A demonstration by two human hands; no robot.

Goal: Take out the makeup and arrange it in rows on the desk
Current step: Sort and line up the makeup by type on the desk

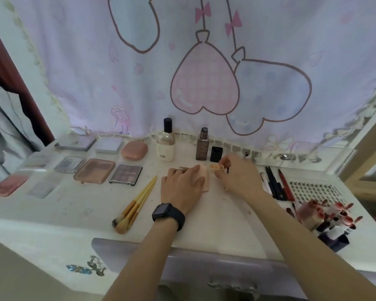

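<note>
My left hand (182,185), with a ring and a black watch, lies flat on a peach tube (204,177) on the white desk (78,211). My right hand (239,177) pinches a small orange-topped item (216,167) beside that tube. Palettes lie in rows at the left: a pink compact (134,150), a rose palette (95,170), a dark eyeshadow palette (125,174). Two bottles (165,141) (203,145) and a black cap (216,154) stand at the back. Yellow-handled brushes (135,205) lie left of my left wrist.
Pens and pencils (277,183) and a lash sheet (313,190) lie at the right, with a holder of lip glosses (328,220) near the front right edge. A printed curtain (204,72) hangs behind the desk. A drawer front (204,268) sits below.
</note>
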